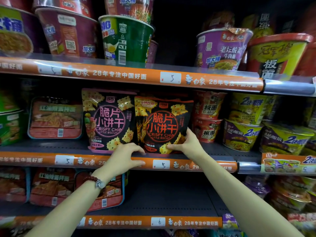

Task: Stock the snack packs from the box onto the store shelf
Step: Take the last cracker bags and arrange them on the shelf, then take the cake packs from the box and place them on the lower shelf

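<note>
1. Standing upright on the middle shelf (220,152) are two black snack packs, side by side and touching, each printed "CRISPY CHIP LITTLE BISCUIT".
2. The pink-lettered pack (107,118) is on the left; the orange-lettered pack (162,124) is on the right, its left edge slightly overlapping the pink one.
3. The right hand (186,142) grips the lower right corner of the orange-lettered pack, thumb across the front and fingers curled behind the edge.
4. The left hand (124,158) rests at the shelf's front lip just below the seam between the two packs; its fingers are loosely bent and stretched rightward along the orange price rail (205,166), with the upper fingertips at the base of the packs. It clasps nothing that can be seen.
5. A dark red bead bracelet (93,180) circles the left wrist.
6. Left of the pink-lettered pack stands a red tray of noodles (55,118); right of the orange-lettered pack are stacked red noodle cups (207,117), then purple and yellow bowls (242,134).
7. The upper shelf carries large noodle tubs, among them a green tub (126,40) and a purple tub (222,48).
8. White price tags (170,77) reading 5 sit on the orange rails.
9. The lower shelf holds more red trays (53,187) at the left and a bare dark stretch in the middle.
10. The box is not in view.
</note>
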Available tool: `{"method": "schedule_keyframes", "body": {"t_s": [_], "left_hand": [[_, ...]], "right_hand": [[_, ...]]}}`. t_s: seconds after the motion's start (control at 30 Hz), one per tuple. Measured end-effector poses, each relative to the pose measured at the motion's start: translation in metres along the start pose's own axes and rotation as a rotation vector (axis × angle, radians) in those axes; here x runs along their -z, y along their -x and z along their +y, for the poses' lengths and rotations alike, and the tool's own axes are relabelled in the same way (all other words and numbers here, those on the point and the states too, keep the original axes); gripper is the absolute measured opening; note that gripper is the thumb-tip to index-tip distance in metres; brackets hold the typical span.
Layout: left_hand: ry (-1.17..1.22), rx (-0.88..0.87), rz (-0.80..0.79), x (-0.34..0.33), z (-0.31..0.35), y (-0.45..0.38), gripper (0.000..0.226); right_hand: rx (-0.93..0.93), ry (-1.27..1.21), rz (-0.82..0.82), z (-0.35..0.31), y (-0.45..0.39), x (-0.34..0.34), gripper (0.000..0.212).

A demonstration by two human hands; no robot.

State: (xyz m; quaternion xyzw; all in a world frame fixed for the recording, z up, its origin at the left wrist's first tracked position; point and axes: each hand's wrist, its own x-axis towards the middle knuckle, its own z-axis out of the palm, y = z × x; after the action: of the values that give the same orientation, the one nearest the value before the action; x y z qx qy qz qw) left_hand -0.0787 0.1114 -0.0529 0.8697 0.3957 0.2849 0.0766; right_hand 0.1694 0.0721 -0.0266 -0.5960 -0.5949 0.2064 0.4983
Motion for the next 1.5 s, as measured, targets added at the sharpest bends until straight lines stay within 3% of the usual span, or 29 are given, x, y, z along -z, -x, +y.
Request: {"method": "schedule_keyframes", "body": {"t_s": [0.2,0.43,0.6,0.8,0.97,1.37,1.5], "left_hand": [[-0.016,0.023,-0.019,0.001,0.002,0.001,0.031],[-0.258,-0.004,-0.067,-0.001,0.033,-0.003,0.028],[-0.358,-0.020,0.109,-0.010,0.080,-0.005,0.012],[-0.234,-0.166,-0.010,-0.054,0.153,-0.026,0.015],[-0.245,-0.311,-0.164,-0.115,0.228,-0.037,0.016],[-0.120,-0.566,-0.549,-0.289,0.395,-0.010,0.015],[-0.090,-0.672,-0.666,-0.346,0.438,-0.001,0.014]], "right_hand": [[0.004,0.094,0.016,-0.004,0.005,0.001,0.080],[0.026,0.437,-0.017,0.005,0.026,0.030,0.032],[0.108,0.599,-0.064,0.022,0.052,0.062,0.029],[0.139,0.662,0.020,0.049,0.094,0.114,0.031],[-0.007,0.722,0.050,0.087,0.147,0.175,0.032],[-0.574,0.718,0.129,0.201,0.330,0.316,0.017],[-0.776,0.681,0.195,0.230,0.388,0.342,0.021]]}}
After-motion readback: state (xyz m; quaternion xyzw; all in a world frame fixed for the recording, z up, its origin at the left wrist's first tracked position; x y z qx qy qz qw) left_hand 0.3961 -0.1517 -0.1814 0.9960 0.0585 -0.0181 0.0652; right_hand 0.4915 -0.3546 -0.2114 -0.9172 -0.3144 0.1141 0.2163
